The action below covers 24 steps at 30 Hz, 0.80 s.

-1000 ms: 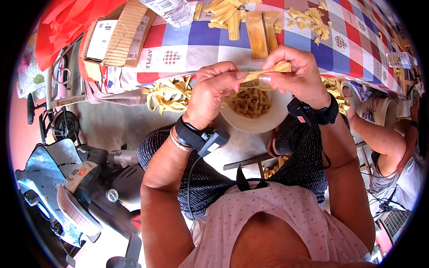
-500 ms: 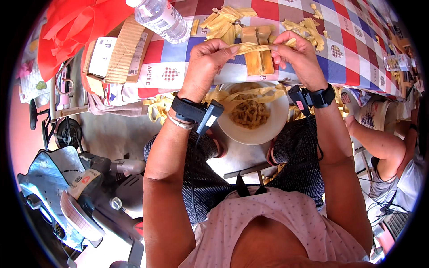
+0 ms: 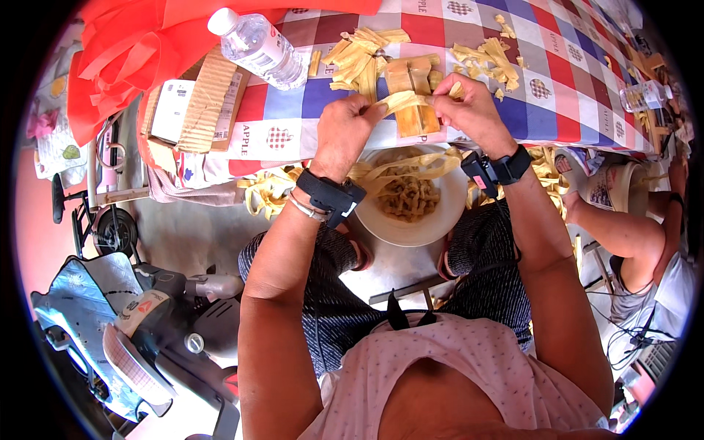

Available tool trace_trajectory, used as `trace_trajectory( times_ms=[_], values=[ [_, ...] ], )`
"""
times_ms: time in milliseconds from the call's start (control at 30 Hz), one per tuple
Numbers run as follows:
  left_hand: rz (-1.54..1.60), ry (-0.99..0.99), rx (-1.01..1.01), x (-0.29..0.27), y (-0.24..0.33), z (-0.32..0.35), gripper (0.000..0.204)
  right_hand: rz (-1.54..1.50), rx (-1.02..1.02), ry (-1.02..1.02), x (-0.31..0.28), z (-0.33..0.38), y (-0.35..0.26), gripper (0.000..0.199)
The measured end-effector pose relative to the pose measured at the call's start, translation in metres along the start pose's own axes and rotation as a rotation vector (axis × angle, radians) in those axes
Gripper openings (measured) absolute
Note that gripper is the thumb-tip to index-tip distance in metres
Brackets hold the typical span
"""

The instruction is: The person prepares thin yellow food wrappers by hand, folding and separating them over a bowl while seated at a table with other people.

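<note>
Your left hand (image 3: pixel 345 132) and right hand (image 3: pixel 469 110) both pinch the pale yellow fibrous strip (image 3: pixel 402 100), fingers closed on its ends, above the round white bowl (image 3: pixel 433 220) at the checkered desk (image 3: pixel 579 88). It looks light, limp and tearable; grip near the ends.

Pale yellow strip (image 3: pixel 402 100), white bowl (image 3: pixel 411 231), red-white-blue checked tablecloth (image 3: pixel 557 73), orange-red cloth (image 3: pixel 132 51).

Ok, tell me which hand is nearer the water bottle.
Left. The left hand is just down-right of the bottle; the right hand is farther right, past the strip both hold.
</note>
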<state>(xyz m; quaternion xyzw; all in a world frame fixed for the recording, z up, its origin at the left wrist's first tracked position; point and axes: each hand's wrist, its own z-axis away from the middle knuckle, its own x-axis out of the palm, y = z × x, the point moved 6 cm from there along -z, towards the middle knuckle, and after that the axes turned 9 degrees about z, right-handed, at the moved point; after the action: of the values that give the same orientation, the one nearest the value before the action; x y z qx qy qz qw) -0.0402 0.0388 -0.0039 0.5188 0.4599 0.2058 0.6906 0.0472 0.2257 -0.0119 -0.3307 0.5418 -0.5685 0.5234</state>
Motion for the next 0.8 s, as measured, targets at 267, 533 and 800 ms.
trace_trajectory(
  times_ms=[267, 533, 800],
  values=[
    [0.433, -0.131, -0.111, -0.001, -0.001, 0.041, 0.019, 0.577, -0.794, 0.204, 0.023, 0.057, -0.071, 0.014],
    [0.535, -0.468, -0.166, 0.008, 0.041, 0.077, 0.014, 0.651, -0.662, 0.212, 0.043, 0.072, -0.059, 0.017],
    [0.441, -0.205, 0.01, -0.029, 0.051, 0.074, 0.008, 0.126, -0.311, -0.248, 0.04, 0.076, -0.056, 0.025]
  ],
)
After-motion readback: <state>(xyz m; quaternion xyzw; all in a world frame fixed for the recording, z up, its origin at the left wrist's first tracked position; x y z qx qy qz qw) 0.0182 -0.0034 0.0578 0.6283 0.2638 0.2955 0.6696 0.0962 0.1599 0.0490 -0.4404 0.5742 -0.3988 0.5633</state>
